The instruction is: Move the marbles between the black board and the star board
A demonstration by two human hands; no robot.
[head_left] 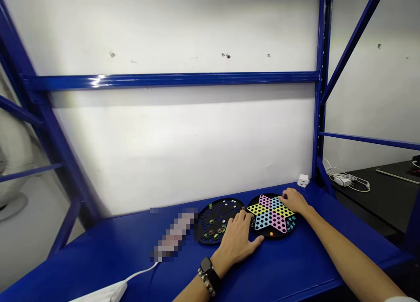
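Board, round and black, lower right of the frame on the blue tabletop [278, 271]: its face bears a star panel [271, 213] with points in pink, yellow and light blue, dotted with dark holes. Small blue pieces [291, 223] at its right edge; one orange piece [271, 234] at its near rim. Your right hand [294, 200]: at the board's upper right edge, fingers curled; whether they pinch anything you cannot tell from this view. Your left hand [236, 238]: palm down, mostly open, thumb spread, fingers loosely bent, no held item visible; it covers part of a second round black board [203, 214] just beside the first, and so hides some of its contents. On that second board: glass marbles [216, 237], several, and white spots. On your left wrist: dark watch [206, 264], beaded bracelet. Left of the boards: pixelated strip [175, 234], contents unreadable; white cable [141, 273] below. Upper right of the tabletop: white adapter [303, 180].
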